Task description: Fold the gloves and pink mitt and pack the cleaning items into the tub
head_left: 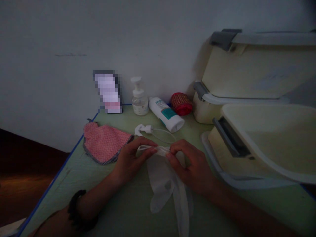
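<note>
My left hand (129, 161) and right hand (195, 164) pinch the cuff of a white glove (158, 181), fingertips closed, the glove hanging over the table (116, 207). As I judge it, the cuff is gathered, but neither hand is gloved yet.

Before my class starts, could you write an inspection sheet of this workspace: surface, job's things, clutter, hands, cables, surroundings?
Surface: green table with a blue edge.
Job's things: thin see-through glove, hanging down from its cuff.
Clutter: pink cloth at left; phone, screen blurred out; pump bottle upright; white bottle on its side; loose pump head with tube; red round item, use unclear; storage boxes at right.
Hands: left hand and right hand both pinch the cuff.
Cables: nothing seen.
Surroundings: pale wall behind, marked by a dark line.
</note>
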A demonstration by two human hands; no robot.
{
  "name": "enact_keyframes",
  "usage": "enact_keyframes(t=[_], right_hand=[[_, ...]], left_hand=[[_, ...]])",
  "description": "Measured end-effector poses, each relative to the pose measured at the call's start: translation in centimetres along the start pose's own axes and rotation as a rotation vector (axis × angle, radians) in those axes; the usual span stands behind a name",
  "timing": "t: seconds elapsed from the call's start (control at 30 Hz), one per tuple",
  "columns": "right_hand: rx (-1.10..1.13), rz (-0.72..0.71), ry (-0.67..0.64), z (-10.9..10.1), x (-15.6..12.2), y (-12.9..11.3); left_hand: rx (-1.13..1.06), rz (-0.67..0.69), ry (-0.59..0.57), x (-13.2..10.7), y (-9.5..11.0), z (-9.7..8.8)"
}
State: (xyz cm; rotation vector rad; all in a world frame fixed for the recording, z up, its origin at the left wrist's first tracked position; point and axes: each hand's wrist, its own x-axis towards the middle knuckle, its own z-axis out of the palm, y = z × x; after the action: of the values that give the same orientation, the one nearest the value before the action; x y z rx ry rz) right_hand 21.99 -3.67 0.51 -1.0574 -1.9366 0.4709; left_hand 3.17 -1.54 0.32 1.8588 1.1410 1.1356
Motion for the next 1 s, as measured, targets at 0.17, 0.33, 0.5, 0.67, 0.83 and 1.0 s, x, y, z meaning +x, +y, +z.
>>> enact_keyframes(t=[0.17,0.33,0.5,0.67,0.83,1.0], right_hand=[[0.005,0.02,-0.009,0.0,-0.03,-0.08],[0.001,0.029,-0.003,-0.06,-0.05,-0.16],[-0.002,0.039,-0.005,-0.08,-0.06,-0.19],[-0.011,0.013,0.014,0.02,-0.08,-0.25],[-0.008,0.065,0.045,-0.06,0.02,-0.45],[0.071,0.174,0.07,-0.23,-0.03,-0.36]], left_hand=[[-0.024,0.014,0.004,0.07,0.02,-0.02],[-0.043,0.001,0.016,0.11,0.03,0.02],[-0.104,-0.033,0.023,0.05,0.25,0.05],[-0.175,-0.046,0.026,0.01,0.39,0.1],[-0.127,-0.139,0.073,0.13,0.43,0.08],[-0.188,-0.145,0.092,0.38,0.57,0.16]])
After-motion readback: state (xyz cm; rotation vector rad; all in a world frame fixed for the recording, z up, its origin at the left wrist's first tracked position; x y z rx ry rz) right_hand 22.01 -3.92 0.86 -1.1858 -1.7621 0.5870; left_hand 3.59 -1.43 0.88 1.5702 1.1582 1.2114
